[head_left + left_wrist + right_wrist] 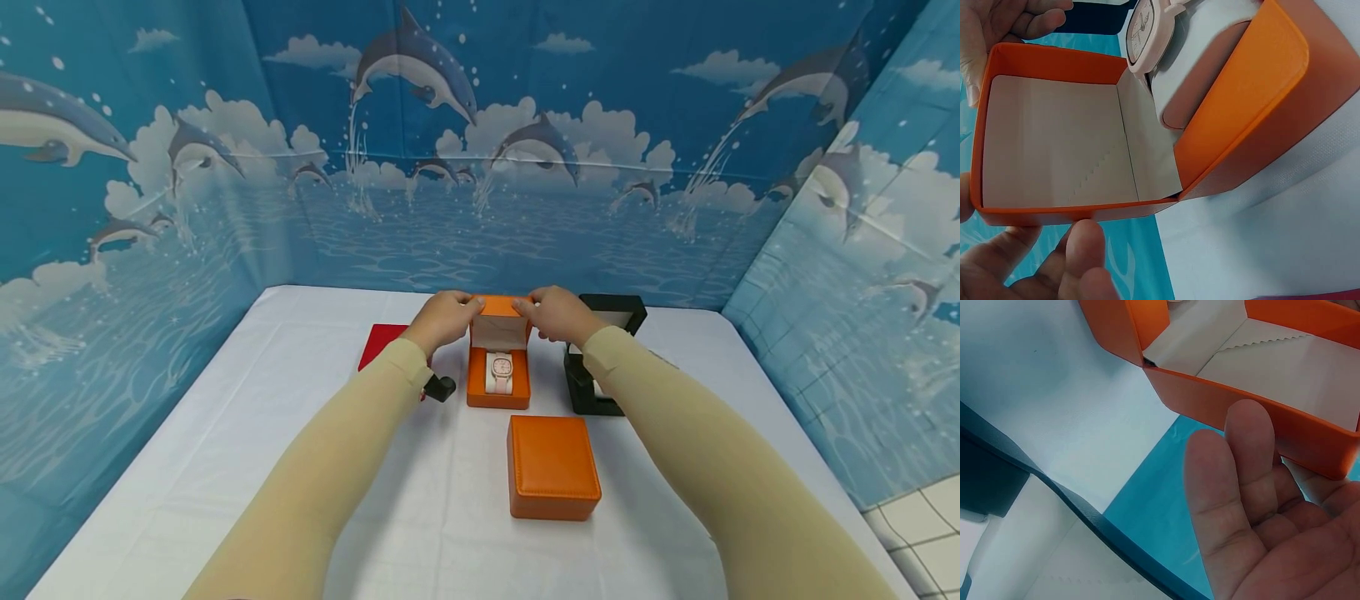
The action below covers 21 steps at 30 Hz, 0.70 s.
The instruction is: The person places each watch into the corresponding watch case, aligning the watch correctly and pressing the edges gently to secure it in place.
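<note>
An orange watch box (498, 398) stands with its lid raised and the pale lining (1054, 137) showing. Inside it a watch (501, 367) with a pale pink strap sits round a white cushion (1204, 62). My left hand (447, 318) holds the lid's left corner, thumb on the top edge. At the opposite corner my right hand (558, 315) grips the lid the same way. In the right wrist view two fingertips (1250, 419) lie by the lid's side wall. The fingers behind the lid are partly hidden.
A closed orange box (553, 467) lies nearer on the white tablecloth (442, 533). To the right stands an open black box (581, 387), partly behind my right forearm. A red box (378, 342) and a small black object (439, 388) show beside my left forearm.
</note>
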Each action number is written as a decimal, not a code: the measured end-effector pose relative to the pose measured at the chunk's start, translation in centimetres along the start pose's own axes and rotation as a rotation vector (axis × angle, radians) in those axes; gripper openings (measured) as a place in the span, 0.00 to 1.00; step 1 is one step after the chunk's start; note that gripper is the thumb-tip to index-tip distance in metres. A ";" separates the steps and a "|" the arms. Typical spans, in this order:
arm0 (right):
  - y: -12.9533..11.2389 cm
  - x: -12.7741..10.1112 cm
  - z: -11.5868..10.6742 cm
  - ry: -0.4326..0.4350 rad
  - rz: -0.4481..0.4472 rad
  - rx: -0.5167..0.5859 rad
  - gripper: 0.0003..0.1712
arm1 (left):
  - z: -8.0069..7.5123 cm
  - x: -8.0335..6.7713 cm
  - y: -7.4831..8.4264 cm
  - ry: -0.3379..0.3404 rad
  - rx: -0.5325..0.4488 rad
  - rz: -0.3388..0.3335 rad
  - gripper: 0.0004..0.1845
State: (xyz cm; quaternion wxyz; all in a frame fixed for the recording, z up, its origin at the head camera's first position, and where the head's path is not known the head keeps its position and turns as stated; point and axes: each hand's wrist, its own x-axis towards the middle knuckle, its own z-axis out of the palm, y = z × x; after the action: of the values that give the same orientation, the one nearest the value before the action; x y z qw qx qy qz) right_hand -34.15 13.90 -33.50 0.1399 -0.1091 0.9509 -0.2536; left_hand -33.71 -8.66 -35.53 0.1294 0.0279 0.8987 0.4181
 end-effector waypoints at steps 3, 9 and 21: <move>0.1 0.0 0.0 -0.011 0.004 0.004 0.35 | 0.0 -0.1 0.0 0.001 0.001 0.004 0.33; 0.1 0.0 0.1 -0.018 0.004 0.005 0.35 | 0.0 -0.2 -0.1 0.001 0.002 0.006 0.33; 0.0 0.0 0.1 -0.020 0.008 -0.012 0.37 | 0.1 -0.4 -0.1 -0.002 0.014 0.016 0.33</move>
State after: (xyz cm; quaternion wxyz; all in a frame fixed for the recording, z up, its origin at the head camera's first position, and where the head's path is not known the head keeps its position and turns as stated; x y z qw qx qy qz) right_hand -34.11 13.87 -33.61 0.1500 -0.1087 0.9513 -0.2464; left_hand -33.33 -8.76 -35.59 0.1266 0.0363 0.9011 0.4130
